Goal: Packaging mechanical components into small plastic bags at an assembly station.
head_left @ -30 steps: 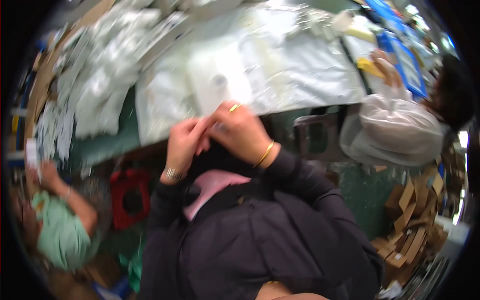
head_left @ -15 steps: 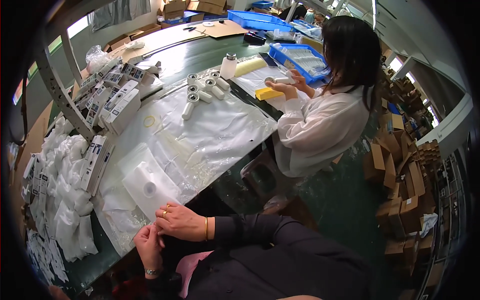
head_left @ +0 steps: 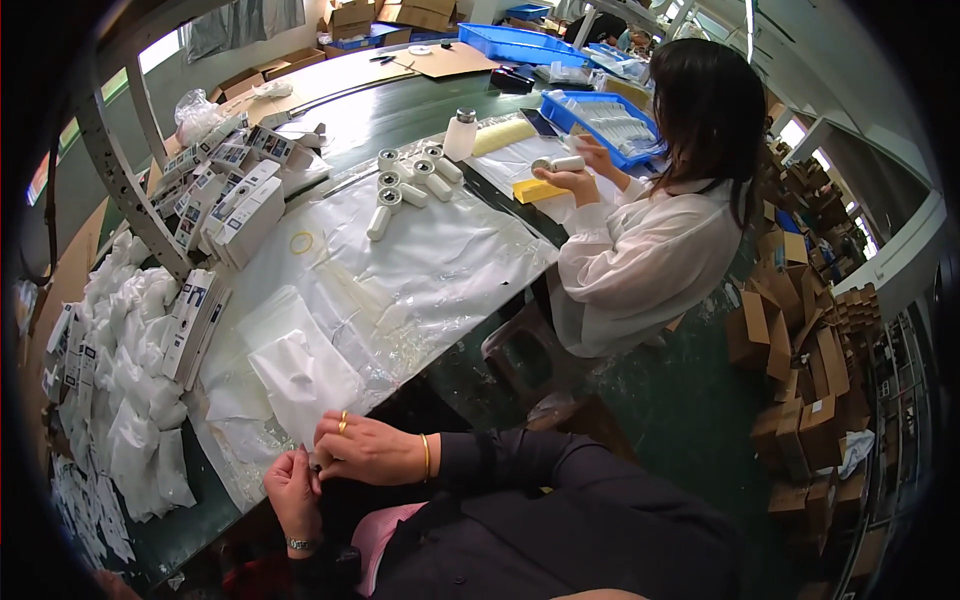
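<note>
My left hand (head_left: 293, 497) and my right hand (head_left: 368, 450) meet at the near edge of the table, fingers pinched together. Whatever lies between the fingertips is too small and covered to make out. Just beyond them lies a white plastic bag (head_left: 318, 385), creased in its upper middle, on top of clear plastic sleeves (head_left: 262, 328). The bag's near corner reaches close to my fingers; I cannot tell whether they touch it. Farther off stands a group of white shower-head-like handles with round dark-centred ends (head_left: 388, 200).
Printed white boxes (head_left: 245, 215) are piled at the left, beside a heap of white wrapped packets (head_left: 135, 370). A co-worker (head_left: 650, 250) at the right holds a white handle above a yellow block (head_left: 537, 190). Blue trays (head_left: 610, 155) and a white bottle (head_left: 460, 138) stand farther back.
The round grey mark on the white bag no longer shows, and creases stand there instead. My right hand has shifted slightly. The co-worker's hands have moved apart a little.
</note>
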Motion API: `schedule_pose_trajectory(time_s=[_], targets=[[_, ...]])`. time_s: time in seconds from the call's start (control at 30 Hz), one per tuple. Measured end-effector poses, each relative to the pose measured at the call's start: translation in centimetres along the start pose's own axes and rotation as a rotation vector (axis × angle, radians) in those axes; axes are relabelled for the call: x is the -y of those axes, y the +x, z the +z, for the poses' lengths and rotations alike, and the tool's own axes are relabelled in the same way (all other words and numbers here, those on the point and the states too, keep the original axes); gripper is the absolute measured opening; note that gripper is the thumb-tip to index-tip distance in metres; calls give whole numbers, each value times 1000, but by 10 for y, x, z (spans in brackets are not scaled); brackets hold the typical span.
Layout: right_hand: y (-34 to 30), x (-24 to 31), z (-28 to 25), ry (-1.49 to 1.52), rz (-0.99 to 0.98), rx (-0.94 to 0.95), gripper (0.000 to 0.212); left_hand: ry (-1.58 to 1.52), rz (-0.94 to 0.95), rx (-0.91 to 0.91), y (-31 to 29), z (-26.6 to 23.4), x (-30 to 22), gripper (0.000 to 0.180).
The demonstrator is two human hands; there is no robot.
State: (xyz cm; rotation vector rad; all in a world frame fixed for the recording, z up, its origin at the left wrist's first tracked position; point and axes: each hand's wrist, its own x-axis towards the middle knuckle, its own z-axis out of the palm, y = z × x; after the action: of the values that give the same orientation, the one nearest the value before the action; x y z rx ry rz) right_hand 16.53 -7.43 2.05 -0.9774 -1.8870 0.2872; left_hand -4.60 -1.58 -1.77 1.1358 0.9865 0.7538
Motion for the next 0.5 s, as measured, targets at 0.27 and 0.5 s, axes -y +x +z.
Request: schedule_pose_trajectory(time_s=[0.27,0.5], targets=[[-21,8,-62,198,568,-348,10,183,-119,15,-11,-9,-36,27],[-48,-22,-90,-537,428,-317,23,180,-165,185,-8,-34,-34,22]])
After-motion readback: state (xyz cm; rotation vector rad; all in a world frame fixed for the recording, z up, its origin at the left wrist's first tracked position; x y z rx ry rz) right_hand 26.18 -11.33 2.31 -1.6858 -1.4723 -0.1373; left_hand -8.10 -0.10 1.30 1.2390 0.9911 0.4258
